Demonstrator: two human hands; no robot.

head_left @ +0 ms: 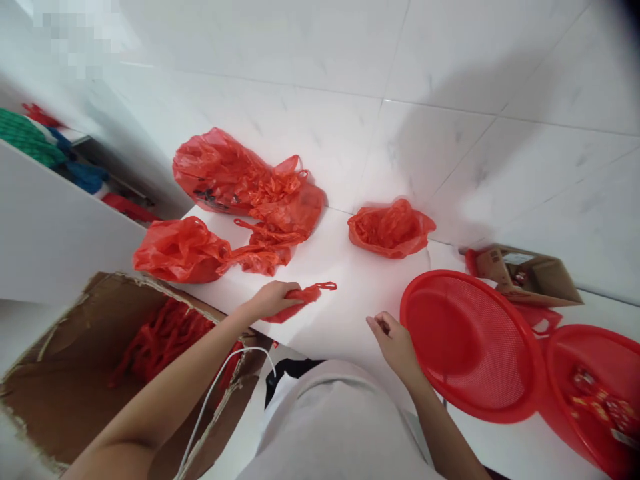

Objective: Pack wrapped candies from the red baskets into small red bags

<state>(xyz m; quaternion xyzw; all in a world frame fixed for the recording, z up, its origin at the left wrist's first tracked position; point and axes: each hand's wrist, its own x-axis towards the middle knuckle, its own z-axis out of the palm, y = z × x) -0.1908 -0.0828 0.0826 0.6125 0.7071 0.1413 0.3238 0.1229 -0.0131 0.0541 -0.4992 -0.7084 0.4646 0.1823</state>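
My left hand [276, 299] is closed around a folded red plastic bag [309, 294] over the white table's front part, and the bag's looped handle sticks out to the right. My right hand [390, 335] hovers over the table just left of a red mesh basket [450, 327], its fingers curled; whatever they may pinch is too small to make out. Beyond my left hand lie crumpled red bags [265, 253] and a large filled red bag [215, 167]. An opened red bag [393, 229] with red plastic inside stands near the wall.
At the left, a cardboard box [55, 407] holds red plastic strips, with a white cable over its edge. Another red bag [175, 250] sits beside it. On the right are a small carton [545, 273] and a second red basket [565, 353] with small red packets.
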